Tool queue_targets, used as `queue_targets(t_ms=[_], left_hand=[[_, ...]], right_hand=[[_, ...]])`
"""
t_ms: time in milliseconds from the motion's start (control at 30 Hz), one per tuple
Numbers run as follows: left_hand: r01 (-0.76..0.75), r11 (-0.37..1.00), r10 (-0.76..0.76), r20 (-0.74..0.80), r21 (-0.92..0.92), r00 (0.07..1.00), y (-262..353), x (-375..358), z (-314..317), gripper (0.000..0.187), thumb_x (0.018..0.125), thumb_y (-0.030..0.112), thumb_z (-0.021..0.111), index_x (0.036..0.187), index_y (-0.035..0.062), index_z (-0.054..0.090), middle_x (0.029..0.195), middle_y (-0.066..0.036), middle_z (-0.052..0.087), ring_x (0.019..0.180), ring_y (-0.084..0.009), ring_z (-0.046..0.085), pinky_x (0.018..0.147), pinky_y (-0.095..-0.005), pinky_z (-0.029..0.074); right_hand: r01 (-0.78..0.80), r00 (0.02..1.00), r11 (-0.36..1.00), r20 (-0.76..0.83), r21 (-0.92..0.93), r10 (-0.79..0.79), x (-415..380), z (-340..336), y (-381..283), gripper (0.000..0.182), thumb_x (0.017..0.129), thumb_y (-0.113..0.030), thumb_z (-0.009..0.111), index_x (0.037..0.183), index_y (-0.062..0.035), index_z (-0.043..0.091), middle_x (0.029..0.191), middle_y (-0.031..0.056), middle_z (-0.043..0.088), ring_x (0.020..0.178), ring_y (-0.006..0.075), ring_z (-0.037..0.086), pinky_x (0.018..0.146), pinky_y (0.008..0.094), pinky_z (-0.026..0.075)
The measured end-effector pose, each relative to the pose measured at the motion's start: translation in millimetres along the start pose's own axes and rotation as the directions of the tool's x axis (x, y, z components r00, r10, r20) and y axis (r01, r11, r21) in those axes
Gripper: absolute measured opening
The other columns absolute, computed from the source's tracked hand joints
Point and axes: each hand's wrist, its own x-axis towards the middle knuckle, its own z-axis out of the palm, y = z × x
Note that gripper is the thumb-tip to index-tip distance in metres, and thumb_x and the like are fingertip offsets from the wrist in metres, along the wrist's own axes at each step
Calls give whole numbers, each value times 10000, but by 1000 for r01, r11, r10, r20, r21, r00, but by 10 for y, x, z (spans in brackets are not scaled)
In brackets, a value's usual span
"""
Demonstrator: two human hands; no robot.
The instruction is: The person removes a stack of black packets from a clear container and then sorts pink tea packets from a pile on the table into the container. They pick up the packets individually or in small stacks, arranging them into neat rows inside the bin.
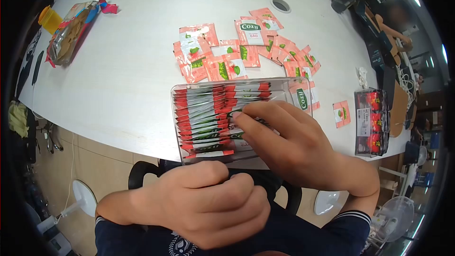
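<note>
A clear plastic box (174, 128) sits at the table's near edge. Packed inside it are red and white Cozy sachets (201, 122), standing on edge in a left row and a shorter right row. My right hand (291, 144) reaches over the box's right side, thumb and fingertips pinched together at a sachet in the right row. In front of the box, my left hand (213, 204) is curled closed with its back towards me; its palm is hidden. Beyond the box lies a loose pile of pink Cozy sachets (220, 64), and a single sachet (341, 114) rests to the right.
At the far left lie an opened snack packet (73, 33) and a yellow cup (50, 20). A clear pack with red items (372, 122) stands at the right edge, near cables (406, 83). Two round cable holes (280, 5) open in the white table (128, 80). A person (398, 19) is at the far right.
</note>
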Motion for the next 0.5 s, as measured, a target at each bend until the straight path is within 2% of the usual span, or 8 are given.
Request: queue_targets(t_ms=[33,67,133,233,300,367,433,500], left_hand=[[17,999,-17,11,37,1000,18,-39,64,295,700,206,724,993,201,758,1007,70,653,894,-142,542,697,-290,399],[31,996,-33,20,78,999,25,-62,112,303,699,205,718,999,204,758,1017,70,654,902,-141,542,700,-290,398],[54,986,-63,56,159,996,36,-100,152,303,712,194,711,1010,215,762,1034,76,673,933,-142,546,716,-297,392],[93,969,-102,29,230,994,26,-120,222,294,722,177,722,1009,222,765,1052,84,688,961,-142,550,750,-301,389],[98,956,-103,4,277,995,5,-126,267,264,726,165,755,981,229,774,1072,83,713,1000,-151,550,786,-310,388],[99,942,-98,-19,322,995,-11,-130,303,249,726,162,770,965,232,778,1074,84,723,1012,-157,550,793,-310,389],[76,936,-78,-7,343,997,-59,-125,321,184,772,152,755,949,204,758,1110,64,721,1024,-123,570,778,-294,371],[75,938,-85,15,338,996,-71,-95,311,150,800,136,753,940,189,747,1125,54,724,1026,-106,580,769,-287,362]], right_hand=[[-11,999,1000,-31,24,11,-25,26,2,387,816,-60,648,1188,44,653,1085,142,630,970,308,659,818,405,556],[-26,1000,999,-5,46,27,-54,-1,36,427,819,-63,709,1234,22,658,1151,153,637,1024,316,666,868,418,559],[-73,996,991,-48,109,79,-42,-126,39,484,788,-36,806,1259,-30,694,1183,151,657,992,311,680,824,409,567],[-197,979,980,-55,31,199,-124,-332,58,501,726,-53,902,1200,-73,741,1136,119,690,972,297,673,792,397,554],[-288,957,953,9,-95,290,-226,-456,95,454,719,-71,911,1145,-65,754,1087,101,699,967,292,662,795,396,539],[-276,952,948,96,-156,292,-251,-422,87,337,772,-122,874,1077,-45,752,1021,93,680,952,281,632,828,403,501],[-264,938,941,170,-211,302,-263,-352,62,250,826,-173,837,1009,-26,750,956,85,661,937,270,601,861,409,462],[-209,945,948,200,-239,259,-236,-267,46,246,855,-208,808,982,-9,739,929,86,643,920,268,585,863,407,449]])
